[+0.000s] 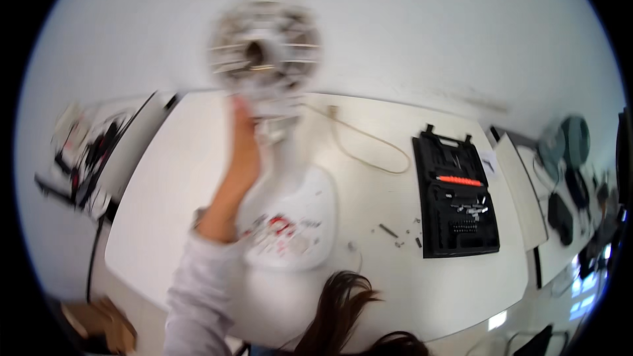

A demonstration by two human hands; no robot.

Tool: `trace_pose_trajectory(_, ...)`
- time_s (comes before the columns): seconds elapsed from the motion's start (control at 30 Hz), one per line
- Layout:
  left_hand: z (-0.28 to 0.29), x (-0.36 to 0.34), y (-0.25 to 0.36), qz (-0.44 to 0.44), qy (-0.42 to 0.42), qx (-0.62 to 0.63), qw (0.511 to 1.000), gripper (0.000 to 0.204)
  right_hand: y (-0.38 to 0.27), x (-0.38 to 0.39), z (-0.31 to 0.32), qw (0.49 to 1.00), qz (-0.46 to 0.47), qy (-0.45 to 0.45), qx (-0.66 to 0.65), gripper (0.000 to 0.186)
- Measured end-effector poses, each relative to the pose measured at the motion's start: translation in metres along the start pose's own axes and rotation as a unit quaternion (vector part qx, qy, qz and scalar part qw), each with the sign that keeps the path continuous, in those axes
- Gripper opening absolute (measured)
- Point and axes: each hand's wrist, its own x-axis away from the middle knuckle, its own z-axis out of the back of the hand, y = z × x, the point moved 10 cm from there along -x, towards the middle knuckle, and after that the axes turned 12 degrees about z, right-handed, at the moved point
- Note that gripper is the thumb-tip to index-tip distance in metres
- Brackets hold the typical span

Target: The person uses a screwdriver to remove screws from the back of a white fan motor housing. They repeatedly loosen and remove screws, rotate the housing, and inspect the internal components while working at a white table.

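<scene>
My left hand [245,142] is closed round the neck below a round, whitish fan-like housing [267,46]. The housing has a ribbed rim and a dark hole near its middle, and motion blurs it. My thumb lies along the near side, while my other fingers are mostly hidden. Below the hand, a pale blurred stem [287,158] runs toward a white rounded base [323,191]. Red and dark marks or small bits show on that base; I cannot tell which. My right hand is out of view.
A white table [171,178] stands against the wall. On it lie a beige cord [379,169], several small metal parts [388,230] and an open black tool case [427,217] with an orange-handled tool [459,180]. Side tables hold clutter. Dark hair [336,310] hangs into the lower edge.
</scene>
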Motion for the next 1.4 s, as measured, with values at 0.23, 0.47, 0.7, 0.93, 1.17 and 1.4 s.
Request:
trace_pose_trajectory(0.23, -0.041, 0.036, 0.114, -0.065, -0.143, 0.204, 0.966, 0.065, -0.026, 0.036, -0.014, 0.996, 0.033, -0.036, -0.075, 0.033)
trace_pose_trajectory(0.47, -0.034, 0.039, 0.107, -0.046, -0.111, 0.206, 0.971, 0.063, -0.098, 0.098, 0.033, 0.958, 0.04, -0.088, -0.27, 0.032)
trace_pose_trajectory(0.7, -0.036, 0.042, 0.111, -0.066, -0.095, 0.221, 0.968, 0.061, -0.356, 0.128, 0.253, 0.879, 0.444, 0.158, -0.066, 0.024)
trace_pose_trajectory(0.93, -0.029, 0.038, 0.118, -0.074, -0.044, 0.208, 0.974, 0.063, -0.491, 0.061, 0.343, 0.692, 0.583, 0.402, -0.141, 0.019)
trace_pose_trajectory(1.17, -0.045, 0.038, 0.104, -0.011, -0.084, 0.269, 0.959, 0.068, -0.511, 0.011, 0.335, 0.638, 0.586, 0.487, -0.11, 0.021)
trace_pose_trajectory(1.4, -0.046, 0.038, 0.105, -0.029, -0.076, 0.303, 0.95, 0.067, -0.515, 0.007, 0.337, 0.612, 0.609, 0.505, -0.011, 0.027)
